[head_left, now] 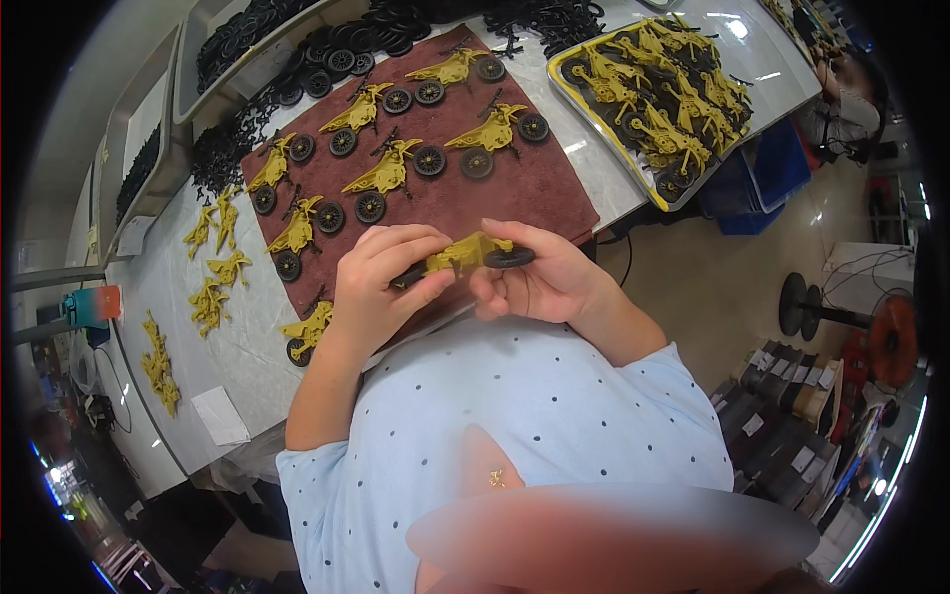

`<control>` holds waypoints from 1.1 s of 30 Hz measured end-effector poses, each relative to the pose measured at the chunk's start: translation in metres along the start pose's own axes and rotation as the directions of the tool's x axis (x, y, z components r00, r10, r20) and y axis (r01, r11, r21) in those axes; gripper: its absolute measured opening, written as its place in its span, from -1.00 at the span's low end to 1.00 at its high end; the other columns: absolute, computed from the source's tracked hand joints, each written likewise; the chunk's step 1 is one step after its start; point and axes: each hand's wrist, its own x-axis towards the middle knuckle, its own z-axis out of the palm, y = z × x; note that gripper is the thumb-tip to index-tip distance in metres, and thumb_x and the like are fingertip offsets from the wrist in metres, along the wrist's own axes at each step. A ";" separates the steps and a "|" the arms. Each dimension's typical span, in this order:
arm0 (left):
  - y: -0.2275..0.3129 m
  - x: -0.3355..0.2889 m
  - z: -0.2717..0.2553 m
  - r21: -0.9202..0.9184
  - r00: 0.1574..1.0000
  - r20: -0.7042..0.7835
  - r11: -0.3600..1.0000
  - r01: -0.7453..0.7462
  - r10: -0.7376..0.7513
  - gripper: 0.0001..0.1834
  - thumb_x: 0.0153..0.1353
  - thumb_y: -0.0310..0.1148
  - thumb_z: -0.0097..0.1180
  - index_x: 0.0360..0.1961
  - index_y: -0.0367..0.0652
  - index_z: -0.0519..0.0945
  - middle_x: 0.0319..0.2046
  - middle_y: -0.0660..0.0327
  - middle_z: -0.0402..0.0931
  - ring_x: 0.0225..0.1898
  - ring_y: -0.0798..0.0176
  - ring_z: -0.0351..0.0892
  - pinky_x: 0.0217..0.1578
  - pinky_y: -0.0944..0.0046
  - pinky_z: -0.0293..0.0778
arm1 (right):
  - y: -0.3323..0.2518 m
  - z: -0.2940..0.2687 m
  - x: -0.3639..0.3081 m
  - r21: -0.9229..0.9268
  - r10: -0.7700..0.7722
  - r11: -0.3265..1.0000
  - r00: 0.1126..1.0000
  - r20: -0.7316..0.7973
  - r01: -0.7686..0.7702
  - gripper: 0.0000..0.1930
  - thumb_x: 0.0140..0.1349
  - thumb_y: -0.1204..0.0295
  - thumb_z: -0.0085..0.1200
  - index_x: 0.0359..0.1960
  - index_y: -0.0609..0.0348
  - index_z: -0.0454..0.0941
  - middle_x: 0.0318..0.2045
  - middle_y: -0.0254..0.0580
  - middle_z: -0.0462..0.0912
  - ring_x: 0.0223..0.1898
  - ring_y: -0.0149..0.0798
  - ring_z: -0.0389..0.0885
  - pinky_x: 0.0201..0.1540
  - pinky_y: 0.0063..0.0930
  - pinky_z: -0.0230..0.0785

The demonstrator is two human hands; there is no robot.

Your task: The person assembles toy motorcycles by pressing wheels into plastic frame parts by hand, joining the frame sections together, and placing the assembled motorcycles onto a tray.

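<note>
A toy motorcycle (459, 255) is gripped by left hand (381, 275) and right hand (550, 276), one wheel (409, 275) partly hidden beneath left fingers (412, 247).

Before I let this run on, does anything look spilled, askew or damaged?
By the gray bin, black wheels and small black parts lie loose on the table, perhaps spilled, perhaps deliberate. Nothing looks plainly damaged, though the yellow toy motorcycle between the left hand and right hand is partly hidden.
</note>
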 end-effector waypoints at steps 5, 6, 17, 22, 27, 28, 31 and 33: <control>-0.003 -0.001 0.000 -0.033 1.000 -0.010 0.999 0.003 -0.003 -0.58 -0.19 -0.24 0.43 -0.26 -0.18 0.65 -0.25 0.19 0.64 -0.27 0.17 0.61 -0.16 0.25 0.42 | 0.000 0.004 0.001 -0.086 -0.034 0.996 0.998 -0.055 0.029 -0.56 0.46 0.16 -0.31 -0.11 0.33 0.49 -0.38 0.00 0.65 -0.45 -0.17 0.62 -0.25 -0.38 0.46; -0.004 -0.001 -0.001 -0.033 1.000 -0.011 0.999 0.004 -0.004 -0.58 -0.19 -0.24 0.43 -0.26 -0.18 0.65 -0.25 0.19 0.64 -0.27 0.17 0.61 -0.16 0.25 0.42 | 0.000 0.006 0.001 -0.086 -0.033 0.996 0.998 -0.056 0.028 -0.56 0.46 0.16 -0.31 -0.11 0.33 0.49 -0.38 0.00 0.65 -0.45 -0.17 0.62 -0.25 -0.38 0.46; -0.006 -0.020 -0.061 0.165 0.976 -0.001 0.962 0.216 -0.219 -0.23 -0.22 -0.19 0.41 0.12 -0.16 0.50 0.11 0.10 0.44 0.09 0.01 0.44 0.09 0.12 0.33 | -0.006 -0.002 0.018 -0.610 -0.431 0.751 0.888 -0.161 0.254 -0.68 0.45 0.30 -0.13 0.06 0.28 0.34 -0.28 -0.15 0.59 -0.36 -0.37 0.60 -0.32 -0.51 0.47; -0.007 -0.081 -0.098 0.447 0.862 0.064 0.787 0.426 -0.503 -0.21 -0.24 -0.29 0.45 0.14 -0.12 0.48 0.07 0.06 0.44 0.09 -0.04 0.41 0.06 0.06 0.36 | 0.008 -0.006 0.041 -0.867 -0.326 0.496 0.935 -0.138 0.045 -0.65 0.39 0.20 -0.02 -0.05 0.27 0.46 -0.20 -0.28 0.57 -0.12 -0.37 0.53 -0.04 -0.54 0.37; -0.010 -0.123 -0.082 0.552 0.803 0.029 0.679 0.484 -0.596 -0.16 -0.27 -0.38 0.47 0.17 -0.11 0.44 -0.02 0.01 0.45 0.02 -0.07 0.44 -0.01 0.06 0.39 | 0.022 -0.001 0.064 -0.993 -0.477 -0.110 0.875 0.081 0.032 -0.57 0.19 0.25 0.23 -0.02 0.23 0.44 -0.03 -0.12 0.49 0.00 -0.22 0.47 0.01 -0.39 0.35; -0.011 -0.126 -0.077 0.534 0.804 0.010 0.683 0.498 -0.595 -0.20 -0.24 -0.39 0.45 0.15 -0.16 0.43 -0.05 0.00 0.45 -0.01 -0.07 0.44 -0.04 0.07 0.41 | 0.024 0.003 0.065 -0.981 -0.459 -0.192 0.885 0.081 -0.010 -0.57 0.16 0.25 0.25 -0.04 0.23 0.43 -0.04 -0.10 0.50 0.00 -0.21 0.48 0.01 -0.38 0.36; -0.012 -0.132 -0.075 0.503 0.790 -0.004 0.682 0.531 -0.613 -0.29 -0.14 -0.45 0.34 0.13 -0.29 0.38 -0.14 -0.01 0.45 -0.07 -0.11 0.44 -0.08 0.05 0.42 | 0.026 0.010 0.072 -0.943 -0.434 -0.320 0.899 0.065 -0.086 -0.55 0.11 0.24 0.31 -0.09 0.25 0.41 -0.09 -0.06 0.53 -0.04 -0.19 0.52 -0.01 -0.36 0.38; -0.020 -0.145 -0.078 0.494 0.768 -0.121 0.633 0.596 -0.630 -0.29 -0.10 -0.49 0.27 0.16 -0.31 0.33 -0.12 -0.05 0.44 -0.08 -0.13 0.45 -0.08 0.02 0.41 | 0.026 0.012 0.076 -0.922 -0.432 -0.367 0.901 0.052 -0.123 -0.53 0.09 0.24 0.33 -0.11 0.25 0.40 -0.11 -0.04 0.56 -0.08 -0.18 0.55 -0.04 -0.36 0.40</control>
